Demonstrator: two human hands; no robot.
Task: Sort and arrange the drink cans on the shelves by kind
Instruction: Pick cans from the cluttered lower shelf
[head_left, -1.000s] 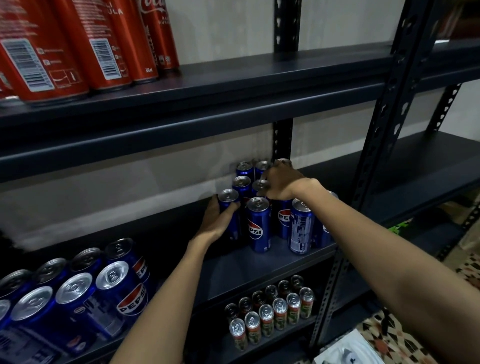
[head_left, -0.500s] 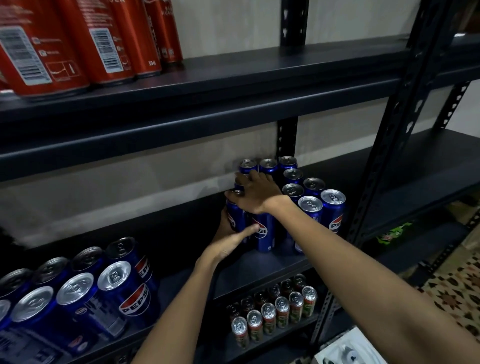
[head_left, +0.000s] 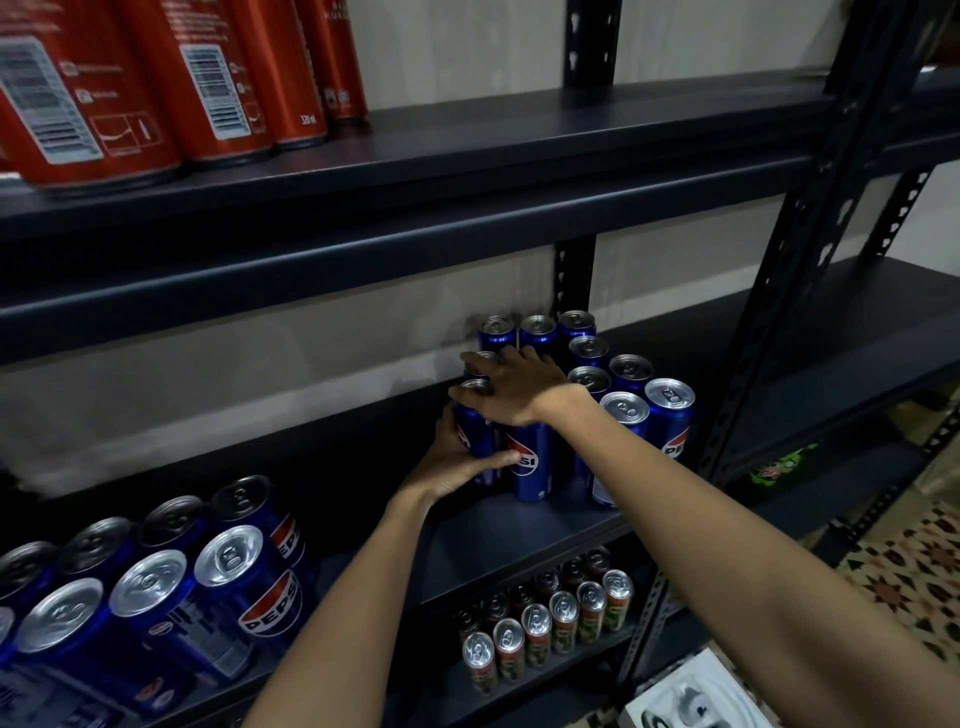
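While both hands work the same cluster, we note the geometry first: the blue Pepsi cans (head_left: 535, 457) stand upright on the middle shelf (head_left: 519, 525), long axes vertical, directly ahead of and just beyond both wrists. Our left hand (head_left: 457, 462) wraps the lower body of the leftmost front can (head_left: 475, 441), thumb laid across the neighbouring can's label, fingers curled behind and partly hidden. Our right hand (head_left: 511, 389) lies flat over the tops of the cans directly above the left hand, fingers extended and spread, pressing or steadying, not gripping.

Judgement: the step in hand is squaring this group into tidy rows. The left hand is the nearer one to the loose left edge; the remaining cans of the cluster sit to the right of the right wrist, touching one another. Any push should run rightward and toward the back wall. Risk: tall narrow cans tip if shoved low without the upper hand holding.
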